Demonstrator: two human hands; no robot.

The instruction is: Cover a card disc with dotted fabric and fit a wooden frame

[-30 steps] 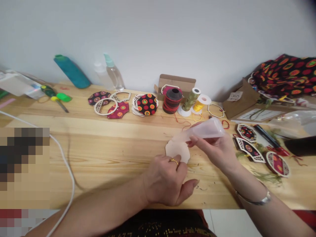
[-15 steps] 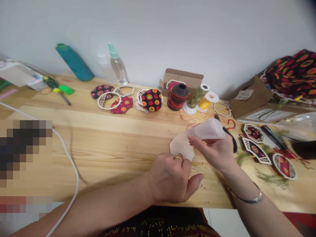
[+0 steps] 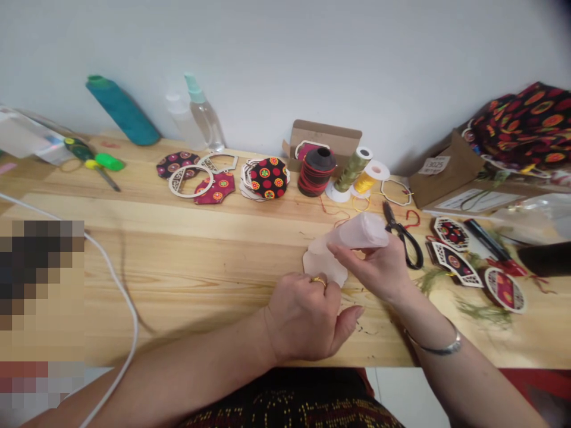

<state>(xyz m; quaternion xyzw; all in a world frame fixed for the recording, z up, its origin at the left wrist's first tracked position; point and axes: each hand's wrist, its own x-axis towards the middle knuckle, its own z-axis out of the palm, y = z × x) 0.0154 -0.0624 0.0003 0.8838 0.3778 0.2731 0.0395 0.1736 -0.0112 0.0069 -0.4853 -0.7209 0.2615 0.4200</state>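
A pale, flat piece with a scalloped edge (image 3: 317, 264) lies on the wooden table in front of me. My left hand (image 3: 307, 315) is curled over its near edge, knuckles up. The fingertips are hidden, and the thumb sticks out to the right. Wrapped around a translucent white squeeze bottle (image 3: 363, 230), my right hand (image 3: 384, 267) holds it tilted, base up to the right. The bottle's lower left end is over the piece; its tip is hard to make out. Just right of the bottle lie black-handled scissors (image 3: 413, 249).
Behind are thread spools (image 3: 317, 172), a stack of patterned fabric pieces (image 3: 269, 178), and a spray bottle (image 3: 207, 119). A cardboard box (image 3: 450, 172) stands at right, near finished patterned ornaments (image 3: 504, 289). A white cable (image 3: 116, 279) crosses the left side. The table's near edge is before me.
The view has shifted slightly, so most things sit a little further left. The bottle has moved left relative to the scissors, which show more fully. My left hand stays on the piece.
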